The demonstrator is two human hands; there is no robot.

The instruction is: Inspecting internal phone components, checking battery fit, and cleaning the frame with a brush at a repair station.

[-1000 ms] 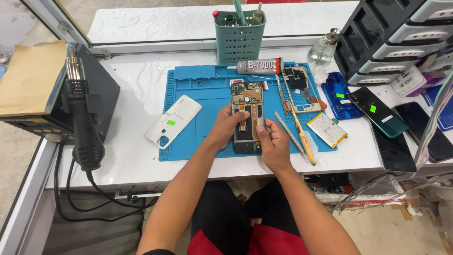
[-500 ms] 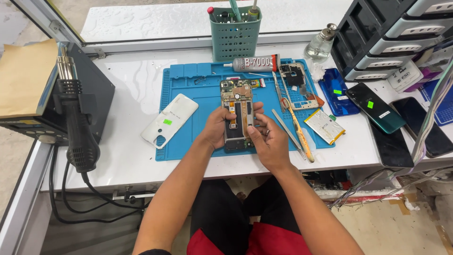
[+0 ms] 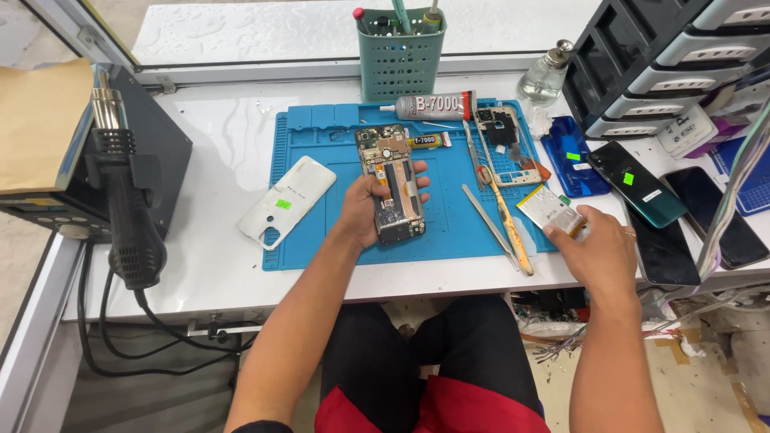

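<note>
My left hand grips an opened phone with its back off and its circuit boards showing, held just above the blue work mat. My right hand rests at the mat's right edge, its fingertips on a flat silver phone battery. Whether the battery is lifted or only touched, I cannot tell.
A white back cover lies left of the mat. Tweezers, an orange-handled tool, glue tubes and a phone frame sit on the mat. Hot-air gun at left, green tool basket behind, phones and drawers right.
My right hand left the opened phone and moved right to the battery. The left hand now holds the phone alone.
</note>
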